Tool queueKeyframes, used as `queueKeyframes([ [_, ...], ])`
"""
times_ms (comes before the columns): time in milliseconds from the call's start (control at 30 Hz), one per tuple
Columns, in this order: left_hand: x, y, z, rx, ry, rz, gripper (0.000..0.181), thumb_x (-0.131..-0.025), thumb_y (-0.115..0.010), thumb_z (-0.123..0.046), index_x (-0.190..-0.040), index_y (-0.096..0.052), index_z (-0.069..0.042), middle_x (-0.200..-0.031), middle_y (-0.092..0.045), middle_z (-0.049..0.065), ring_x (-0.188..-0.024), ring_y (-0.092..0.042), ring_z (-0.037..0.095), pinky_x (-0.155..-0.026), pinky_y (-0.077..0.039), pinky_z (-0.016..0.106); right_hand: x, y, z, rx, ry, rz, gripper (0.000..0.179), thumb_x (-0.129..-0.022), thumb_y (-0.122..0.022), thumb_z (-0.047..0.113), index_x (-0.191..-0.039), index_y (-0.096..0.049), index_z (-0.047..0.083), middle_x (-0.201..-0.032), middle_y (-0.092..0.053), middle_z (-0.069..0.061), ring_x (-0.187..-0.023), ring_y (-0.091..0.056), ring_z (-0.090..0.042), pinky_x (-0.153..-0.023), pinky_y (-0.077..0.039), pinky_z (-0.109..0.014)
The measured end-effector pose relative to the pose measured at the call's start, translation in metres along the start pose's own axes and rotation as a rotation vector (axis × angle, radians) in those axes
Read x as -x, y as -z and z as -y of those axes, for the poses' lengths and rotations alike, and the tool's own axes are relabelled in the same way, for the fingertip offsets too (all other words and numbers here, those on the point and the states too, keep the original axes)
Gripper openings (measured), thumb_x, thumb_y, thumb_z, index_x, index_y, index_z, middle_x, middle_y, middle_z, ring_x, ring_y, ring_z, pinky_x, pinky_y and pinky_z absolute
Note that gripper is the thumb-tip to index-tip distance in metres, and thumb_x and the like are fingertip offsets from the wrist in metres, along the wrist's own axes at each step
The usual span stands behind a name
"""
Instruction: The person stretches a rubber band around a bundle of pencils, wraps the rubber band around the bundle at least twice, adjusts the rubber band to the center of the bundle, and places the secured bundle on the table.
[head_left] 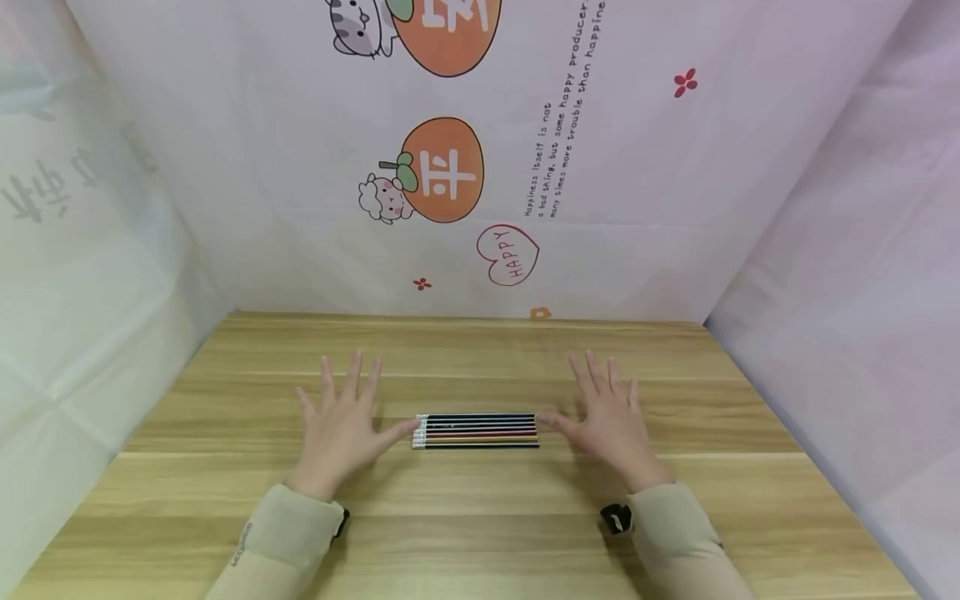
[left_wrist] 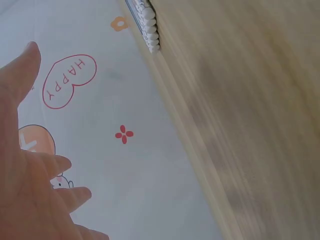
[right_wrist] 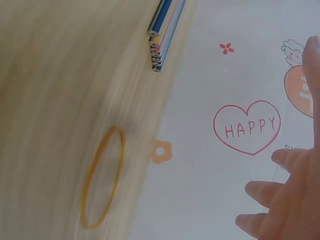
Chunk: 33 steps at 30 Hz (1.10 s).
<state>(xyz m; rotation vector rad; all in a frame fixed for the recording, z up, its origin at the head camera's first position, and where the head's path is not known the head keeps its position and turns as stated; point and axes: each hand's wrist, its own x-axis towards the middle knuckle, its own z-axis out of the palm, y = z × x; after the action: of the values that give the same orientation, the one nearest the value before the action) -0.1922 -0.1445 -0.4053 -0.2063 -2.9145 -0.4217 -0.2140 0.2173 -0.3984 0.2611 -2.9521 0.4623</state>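
A row of several pencils (head_left: 480, 432), mostly dark with a red and a yellow one, lies side by side on the wooden table. White eraser ends (left_wrist: 150, 25) face left; flat unsharpened ends (right_wrist: 155, 50) face right. My left hand (head_left: 341, 433) is spread beside the eraser ends, thumb pointing toward them. On the other side, my right hand (head_left: 611, 425) has its fingers spread and its thumb toward the flat ends. Both wrist views show the hands raised and apart from the pencils. A yellow-orange loop like a rubber band (right_wrist: 90, 175) lies near the right hand.
White printed cloth (head_left: 300, 167) rises behind the table (head_left: 480, 533), with more cloth at the left (head_left: 90, 250) and right (head_left: 847, 292). In the head view I cannot make out the yellow-orange loop.
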Motion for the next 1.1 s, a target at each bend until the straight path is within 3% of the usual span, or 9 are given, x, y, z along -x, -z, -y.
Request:
queueKeyframes([
  [300,-0.005,0.005,-0.004,0.099,0.034,0.061,0.108,-0.083,-0.055,-0.077,-0.161,-0.009,-0.018,-0.167,-0.007,0.014,-0.149,0.004,0.051,-0.111,-0.009,0.083,-0.002,0.008,0.0,-0.218,-0.021,0.083,0.103,-0.086,-0.055,0.074,-0.161,-0.009,0.021,-0.167,-0.009,-0.011,-0.151,0.0,-0.045,-0.118,-0.006,-0.074],
  [433,-0.006,0.006,-0.006,0.174,0.053,0.104,0.108,-0.083,-0.054,-0.077,-0.161,-0.006,-0.019,-0.167,-0.01,0.014,-0.148,-0.007,0.053,-0.112,-0.018,0.08,-0.003,0.012,0.002,-0.336,-0.048,0.153,0.099,-0.089,-0.056,0.069,-0.161,-0.006,0.022,-0.166,-0.004,-0.018,-0.15,-0.001,-0.05,-0.112,-0.012,-0.079],
  [533,-0.007,0.007,-0.008,0.237,0.057,0.131,0.106,-0.085,-0.053,-0.076,-0.161,-0.006,-0.018,-0.166,-0.012,0.016,-0.147,-0.013,0.054,-0.113,-0.02,0.078,-0.004,0.013,0.003,-0.426,-0.045,0.185,0.095,-0.092,-0.057,0.062,-0.161,-0.005,0.021,-0.165,-0.003,-0.021,-0.149,-0.006,-0.05,-0.114,-0.014,-0.076],
  [867,-0.011,0.001,-0.011,0.416,0.086,0.214,0.107,-0.087,-0.05,-0.076,-0.161,-0.005,-0.013,-0.163,-0.018,0.023,-0.146,-0.023,0.049,-0.115,-0.028,0.071,-0.009,-0.001,0.004,-0.696,-0.016,0.247,0.083,-0.099,-0.058,0.043,-0.16,-0.012,0.009,-0.163,-0.02,-0.021,-0.15,-0.018,-0.042,-0.123,-0.016,-0.061],
  [967,-0.012,-0.003,-0.01,0.455,0.092,0.229,0.105,-0.087,-0.052,-0.075,-0.161,-0.008,-0.014,-0.162,-0.022,0.021,-0.146,-0.024,0.047,-0.115,-0.028,0.07,-0.01,-0.007,0.003,-0.74,-0.035,0.273,0.083,-0.098,-0.059,0.044,-0.16,-0.014,0.011,-0.163,-0.021,-0.02,-0.149,-0.02,-0.043,-0.122,-0.02,-0.062],
  [1100,-0.016,-0.009,-0.01,0.529,0.097,0.266,0.104,-0.087,-0.057,-0.072,-0.16,-0.012,-0.014,-0.162,-0.025,0.018,-0.141,-0.038,0.045,-0.112,-0.035,0.069,-0.011,-0.014,0.003,-0.76,-0.045,0.296,0.083,-0.098,-0.06,0.045,-0.159,-0.016,0.011,-0.162,-0.025,-0.02,-0.147,-0.024,-0.045,-0.119,-0.027,-0.064],
])
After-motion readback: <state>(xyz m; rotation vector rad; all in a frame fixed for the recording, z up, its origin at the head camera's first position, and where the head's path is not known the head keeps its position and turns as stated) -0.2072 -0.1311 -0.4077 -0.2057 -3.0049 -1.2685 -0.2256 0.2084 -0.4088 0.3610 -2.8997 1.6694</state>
